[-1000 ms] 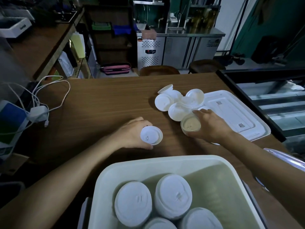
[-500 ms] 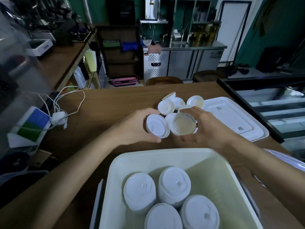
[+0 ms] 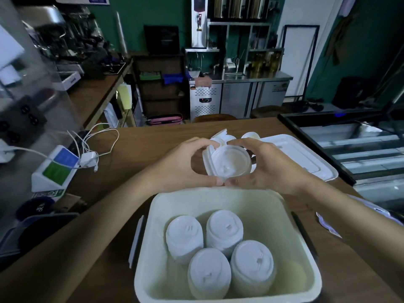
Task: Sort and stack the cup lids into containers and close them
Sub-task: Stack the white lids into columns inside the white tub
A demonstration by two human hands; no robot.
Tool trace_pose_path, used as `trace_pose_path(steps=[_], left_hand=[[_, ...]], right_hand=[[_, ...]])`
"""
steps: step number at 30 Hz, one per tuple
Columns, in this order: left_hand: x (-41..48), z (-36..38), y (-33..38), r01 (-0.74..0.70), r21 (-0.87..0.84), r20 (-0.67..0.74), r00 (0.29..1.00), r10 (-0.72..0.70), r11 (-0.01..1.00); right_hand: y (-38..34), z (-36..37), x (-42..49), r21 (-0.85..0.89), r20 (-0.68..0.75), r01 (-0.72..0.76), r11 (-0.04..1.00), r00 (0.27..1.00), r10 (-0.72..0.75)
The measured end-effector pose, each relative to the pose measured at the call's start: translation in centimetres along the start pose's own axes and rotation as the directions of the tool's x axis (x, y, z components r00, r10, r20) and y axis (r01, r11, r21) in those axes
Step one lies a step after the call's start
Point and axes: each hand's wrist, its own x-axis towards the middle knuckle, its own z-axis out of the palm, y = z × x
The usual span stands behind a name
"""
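White plastic lids (image 3: 231, 162) are clasped between the left hand (image 3: 181, 165) and right hand (image 3: 271, 167), fingers curled round them, just beyond the open container (image 3: 273, 215) holding four lid stacks (image 3: 225, 230). Print on the blue-green box (image 3: 59, 162) is unreadable.

**Hidden, cropped and blurred**

Could not count the held lids (image 3: 231, 162): nested together and partly covered by the left hand (image 3: 185, 165) and the right hand (image 3: 269, 167). Saw only scraps of the loose lids (image 3: 251, 135) on the table (image 3: 153, 136) behind both hands. Lost the near corner of the flat cover (image 3: 306, 154) behind the right hand. Could not judge the height of the four stacks (image 3: 225, 228) in the tub (image 3: 150, 215), with lower parts masked by its walls and by each other. Found both forearms cut off by the picture's edges. Glimpsed a packet (image 3: 328, 224) half under the right forearm, print unreadable. Could not read the box (image 3: 54, 169) at left; found the shelves (image 3: 65, 40) above it blurred.
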Motion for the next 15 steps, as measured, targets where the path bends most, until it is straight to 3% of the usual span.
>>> trace_pose_path(steps=[7, 15], left_hand=[[-4.2, -1.2, 1.7, 0.033, 0.084, 0.059, 0.998, -0.038, 0.996], [-7.6, 0.7, -0.1, -0.038, 0.518, 0.266, 0.957, -0.119, 0.854]], right_hand=[[-1.5, -0.1, -2.9, 0.105, 0.093, 0.017, 0.994, 0.995, -0.027], [-1.4, 0.9, -5.5, -0.143, 0.229, 0.070, 0.987, 0.973, -0.035]])
